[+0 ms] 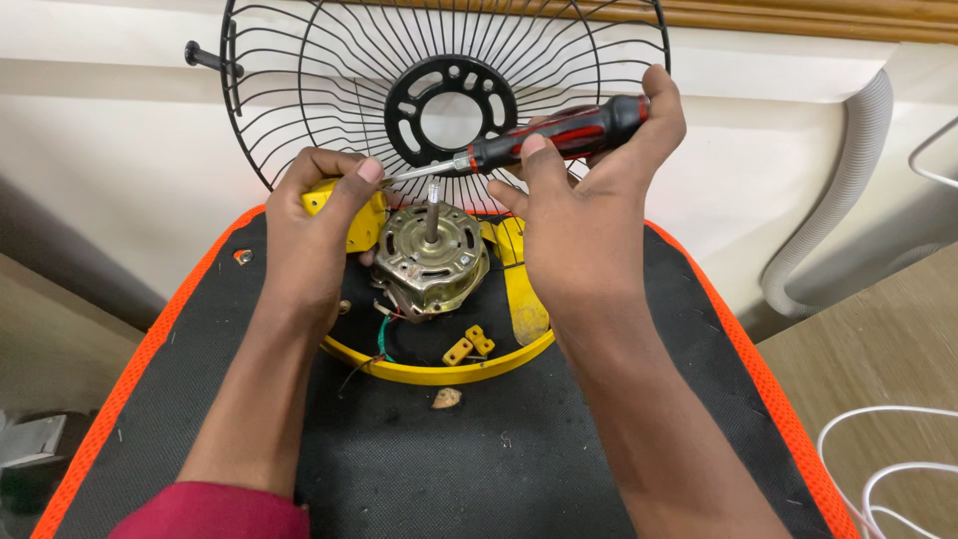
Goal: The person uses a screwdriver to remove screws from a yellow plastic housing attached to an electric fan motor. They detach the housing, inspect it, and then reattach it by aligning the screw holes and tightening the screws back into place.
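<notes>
A brass-coloured fan motor [431, 262] with an upright steel shaft sits inside a yellow plastic housing [439, 371] on a black mat. My right hand [579, 205] grips a red-and-black screwdriver [544, 140], held almost level, its tip pointing left toward the housing's upper left part. My left hand [317, 225] holds the yellow housing at that upper left edge, thumb by the screwdriver's tip. A black wire fan guard [299, 60] stands upright behind the motor.
The black mat has an orange border [738, 349]. On it lie a small screw [242, 257] at the left, a beige scrap [446, 398] in front of the housing and two yellow clips [467, 345] inside it. A grey corrugated hose [848, 170] and white cables [878, 469] lie right.
</notes>
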